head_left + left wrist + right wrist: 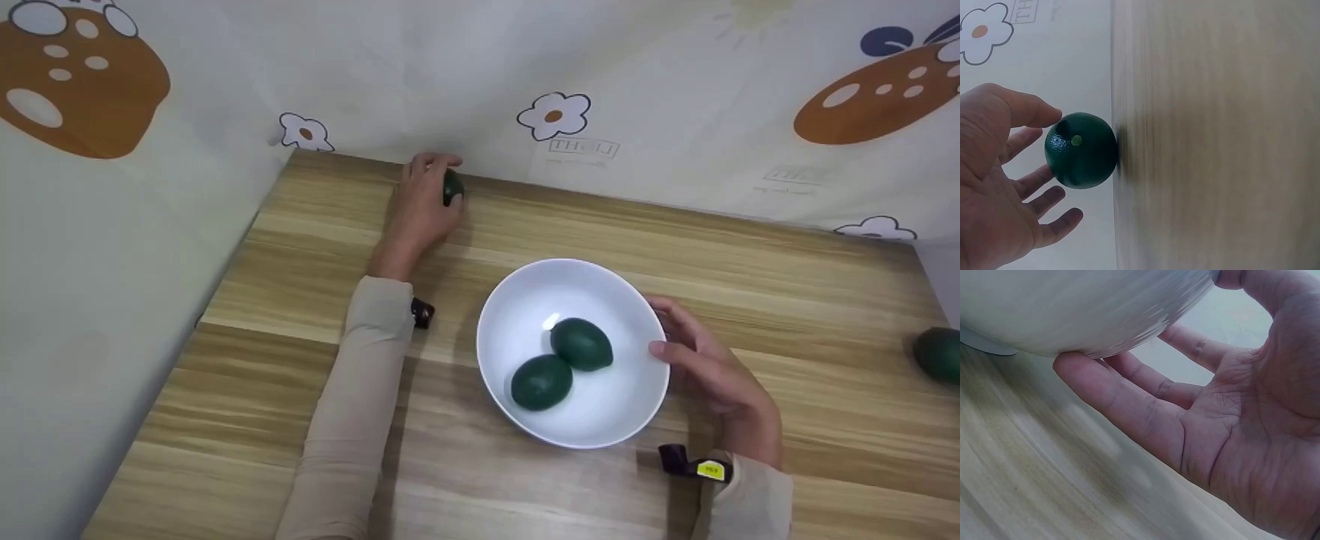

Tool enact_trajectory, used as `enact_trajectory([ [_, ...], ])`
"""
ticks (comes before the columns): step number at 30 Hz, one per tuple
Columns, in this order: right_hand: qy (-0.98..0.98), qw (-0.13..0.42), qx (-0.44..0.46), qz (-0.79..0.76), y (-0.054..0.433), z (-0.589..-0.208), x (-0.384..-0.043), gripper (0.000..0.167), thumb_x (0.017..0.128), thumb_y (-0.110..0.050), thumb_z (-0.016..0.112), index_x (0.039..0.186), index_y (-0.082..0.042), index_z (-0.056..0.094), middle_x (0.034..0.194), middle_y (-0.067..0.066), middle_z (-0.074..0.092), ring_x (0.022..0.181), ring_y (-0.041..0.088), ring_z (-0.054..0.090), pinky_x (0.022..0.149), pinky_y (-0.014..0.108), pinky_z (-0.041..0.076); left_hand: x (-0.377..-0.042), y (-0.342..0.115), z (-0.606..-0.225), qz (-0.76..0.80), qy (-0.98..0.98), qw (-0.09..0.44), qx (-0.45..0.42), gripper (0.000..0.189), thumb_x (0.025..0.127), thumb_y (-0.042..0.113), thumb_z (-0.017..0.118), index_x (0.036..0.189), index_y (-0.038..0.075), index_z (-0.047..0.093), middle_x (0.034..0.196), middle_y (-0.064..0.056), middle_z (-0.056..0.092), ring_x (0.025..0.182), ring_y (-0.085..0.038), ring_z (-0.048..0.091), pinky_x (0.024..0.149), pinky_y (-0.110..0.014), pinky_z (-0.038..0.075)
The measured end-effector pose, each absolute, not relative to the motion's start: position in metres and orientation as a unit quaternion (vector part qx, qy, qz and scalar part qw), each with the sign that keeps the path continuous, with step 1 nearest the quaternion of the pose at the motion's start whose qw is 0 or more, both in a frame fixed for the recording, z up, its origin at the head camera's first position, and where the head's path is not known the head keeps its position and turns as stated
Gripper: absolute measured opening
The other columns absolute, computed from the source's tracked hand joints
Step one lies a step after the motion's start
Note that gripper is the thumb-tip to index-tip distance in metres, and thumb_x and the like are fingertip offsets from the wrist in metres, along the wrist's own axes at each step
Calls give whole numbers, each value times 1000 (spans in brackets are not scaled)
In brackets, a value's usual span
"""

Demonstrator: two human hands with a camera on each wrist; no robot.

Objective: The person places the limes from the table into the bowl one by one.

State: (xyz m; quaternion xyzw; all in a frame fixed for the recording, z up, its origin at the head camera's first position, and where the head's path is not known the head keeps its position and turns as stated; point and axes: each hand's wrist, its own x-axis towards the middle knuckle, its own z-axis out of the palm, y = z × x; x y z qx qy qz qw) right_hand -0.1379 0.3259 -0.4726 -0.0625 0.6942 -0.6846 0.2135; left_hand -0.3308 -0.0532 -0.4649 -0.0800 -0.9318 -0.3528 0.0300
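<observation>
At the back edge of the table my left hand (426,206) holds a dark green lime (452,187) between thumb and fingers. In the left wrist view this lime (1084,152) shows a pale stem spot, with the thumb tip against its side and the other fingers spread behind and below. My right hand (724,379) grips a white bowl (521,311) at its right side, thumb over the rim. In the right wrist view the fingers (1129,396) support the bowl's curved underside. Inside the bowl lie two more limes, one (581,345) touching the other (541,382).
Another green lime (939,354) lies at the far right of the wood-grain table (825,315). A patterned wall covering (660,97) rises right behind the table's back edge, and a pale wall (112,285) borders the left side.
</observation>
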Motion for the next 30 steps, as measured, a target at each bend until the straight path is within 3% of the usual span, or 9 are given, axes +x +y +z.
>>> enact_trajectory([
  [20, 701, 207, -65, -679, 326, -473, -139, 48, 102, -8, 54, 148, -22, 51, 143, -3, 62, 118, 21, 68, 93, 40, 64, -330, -55, -468, -348, -934, -3, -76, 54, 102, 20, 65, 154, 20, 51, 161, -14, 39, 151, -33, 37, 123, -53, 39],
  [30, 695, 212, -57, -684, 326, -473, -139, 49, 102, -8, 53, 149, -20, 49, 143, -1, 62, 117, 23, 70, 92, 44, 64, -330, -55, -467, -351, -934, -16, -64, 54, 101, 19, 67, 153, 19, 52, 165, -16, 33, 152, -35, 37, 123, -54, 40],
])
